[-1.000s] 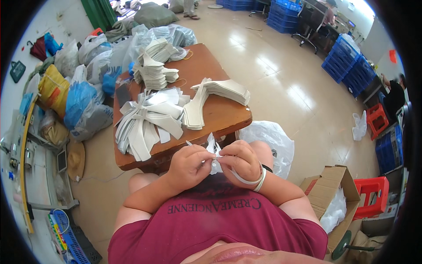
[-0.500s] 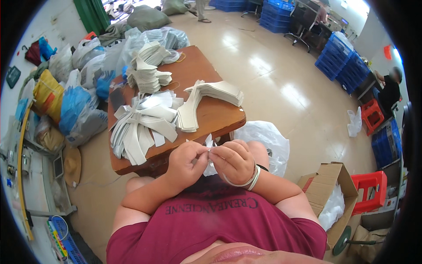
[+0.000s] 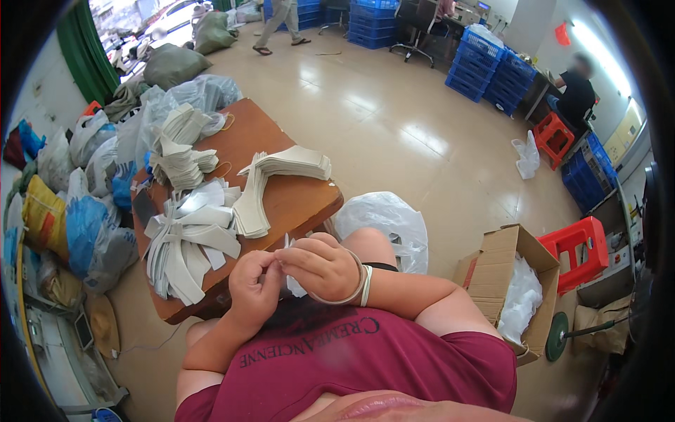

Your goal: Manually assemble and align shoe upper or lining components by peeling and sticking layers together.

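Observation:
My left hand (image 3: 254, 286) and my right hand (image 3: 320, 267) meet in front of my chest, fingertips pinched together on a small piece of thin clear plastic (image 3: 295, 285) that hangs between them. Pale bands circle my right wrist. Just beyond my hands stands a low brown wooden table (image 3: 295, 204). On it lie a loose heap of white strips (image 3: 186, 239), a fanned stack of beige curved pieces (image 3: 278, 176) and another stack of pale pieces (image 3: 179, 148) at its far end.
Filled plastic bags (image 3: 84, 218) crowd the floor left of the table. A clear plastic bag (image 3: 387, 221) lies by my right knee, an open cardboard box (image 3: 510, 278) with white plastic to my right, then a red stool (image 3: 580, 246). Blue crates (image 3: 492, 67) and people stand far off.
My hands have stayed together on the plastic piece, working it with small finger movements. The view has shifted slightly; the table's piles have not moved.

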Available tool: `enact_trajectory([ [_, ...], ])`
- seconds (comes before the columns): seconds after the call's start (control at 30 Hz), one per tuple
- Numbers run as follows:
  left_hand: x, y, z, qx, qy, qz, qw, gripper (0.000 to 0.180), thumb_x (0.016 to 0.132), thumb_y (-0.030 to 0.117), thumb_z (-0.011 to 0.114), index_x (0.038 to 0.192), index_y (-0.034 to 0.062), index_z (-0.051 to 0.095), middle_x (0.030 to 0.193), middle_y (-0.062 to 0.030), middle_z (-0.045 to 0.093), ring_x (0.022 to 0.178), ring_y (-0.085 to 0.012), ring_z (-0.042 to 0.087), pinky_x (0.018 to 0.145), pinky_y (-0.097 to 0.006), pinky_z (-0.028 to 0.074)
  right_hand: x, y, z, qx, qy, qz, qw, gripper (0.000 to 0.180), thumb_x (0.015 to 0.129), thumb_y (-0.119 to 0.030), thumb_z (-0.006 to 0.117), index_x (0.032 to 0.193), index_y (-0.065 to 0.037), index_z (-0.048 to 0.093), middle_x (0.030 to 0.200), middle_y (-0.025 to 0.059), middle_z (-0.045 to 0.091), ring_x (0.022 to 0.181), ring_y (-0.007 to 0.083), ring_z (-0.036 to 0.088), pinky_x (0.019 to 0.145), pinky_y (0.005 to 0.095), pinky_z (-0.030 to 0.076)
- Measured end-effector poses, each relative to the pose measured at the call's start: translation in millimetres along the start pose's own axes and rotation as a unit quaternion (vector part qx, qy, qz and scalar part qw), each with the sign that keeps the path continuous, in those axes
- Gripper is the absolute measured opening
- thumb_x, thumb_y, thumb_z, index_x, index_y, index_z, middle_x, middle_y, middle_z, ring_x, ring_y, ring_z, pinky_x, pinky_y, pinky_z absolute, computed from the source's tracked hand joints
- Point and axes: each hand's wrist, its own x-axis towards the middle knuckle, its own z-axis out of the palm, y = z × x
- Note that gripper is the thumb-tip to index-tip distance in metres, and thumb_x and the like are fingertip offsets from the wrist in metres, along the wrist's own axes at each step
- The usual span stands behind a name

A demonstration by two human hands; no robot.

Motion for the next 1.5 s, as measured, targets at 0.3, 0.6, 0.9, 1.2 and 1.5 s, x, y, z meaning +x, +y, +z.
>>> enact_trajectory([
  [0.3, 0.5, -2.4, 3.9, -0.008, -0.014, -0.034, 0.999, 0.006, 0.086, 0.002, 0.064, 0.09, -0.0007, 0.064, 0.078, -0.0132, 0.063, 0.068, -0.0241, 0.061, 0.062, -0.032, 0.048, -3.1, 7.7, 0.1, -0.051, 0.008, -0.045, 0.998, 0.024, 0.067, -0.007, 0.069, 0.089, 0.001, 0.066, 0.099, 0.009, 0.06, 0.089, 0.0227, 0.059, 0.074, 0.0361, 0.045],
  [0.6, -4.8, -7.9, 6.2, 0.005, 0.019, 0.004, 1.0, 0.004, 0.086, 0.003, 0.064, 0.088, -0.0002, 0.064, 0.077, -0.0134, 0.062, 0.067, -0.0256, 0.061, 0.062, -0.033, 0.047, 5.9, 7.5, -4.7, -0.03, -0.04, -0.019, 0.999, 0.023, 0.067, -0.012, 0.065, 0.087, -0.001, 0.064, 0.103, 0.0086, 0.062, 0.094, 0.0213, 0.06, 0.08, 0.0344, 0.047],
  [0.9, -7.2, -11.9, 4.8, -0.047, 0.025, -0.105, 0.993, 0.008, 0.091, 0.007, 0.062, 0.092, -0.0009, 0.065, 0.077, -0.0096, 0.062, 0.063, -0.0177, 0.06, 0.059, -0.029, 0.047, 3.3, 8.8, -3.4, 0.004, -0.101, 0.009, 0.995, 0.021, 0.068, -0.01, 0.063, 0.088, -0.003, 0.063, 0.123, 0.0135, 0.06, 0.1, 0.0251, 0.059, 0.085, 0.0373, 0.046],
  [1.2, 0.2, -12.9, 5.0, -0.235, -0.029, -0.282, 0.93, 0.018, 0.098, 0.015, 0.057, 0.097, -0.0013, 0.063, 0.08, -0.0038, 0.062, 0.067, -0.0088, 0.058, 0.06, -0.023, 0.046, 7.3, 12.6, -9.3, 0.049, -0.123, 0.044, 0.99, 0.021, 0.07, -0.005, 0.065, 0.09, -0.005, 0.059, 0.125, 0.0151, 0.061, 0.106, 0.0292, 0.06, 0.089, 0.0409, 0.045],
  [1.5, 2.6, -24.0, 2.8, -0.334, 0.047, -0.32, 0.885, 0.016, 0.099, 0.018, 0.055, 0.097, 0.0026, 0.059, 0.082, -0.0042, 0.062, 0.066, -0.0092, 0.057, 0.061, -0.024, 0.048, -1.7, 15.6, -6.5, 0.119, -0.106, -0.053, 0.986, 0.013, 0.078, -0.003, 0.062, 0.088, -0.005, 0.053, 0.11, 0.0139, 0.065, 0.11, 0.0314, 0.061, 0.094, 0.045, 0.047],
])
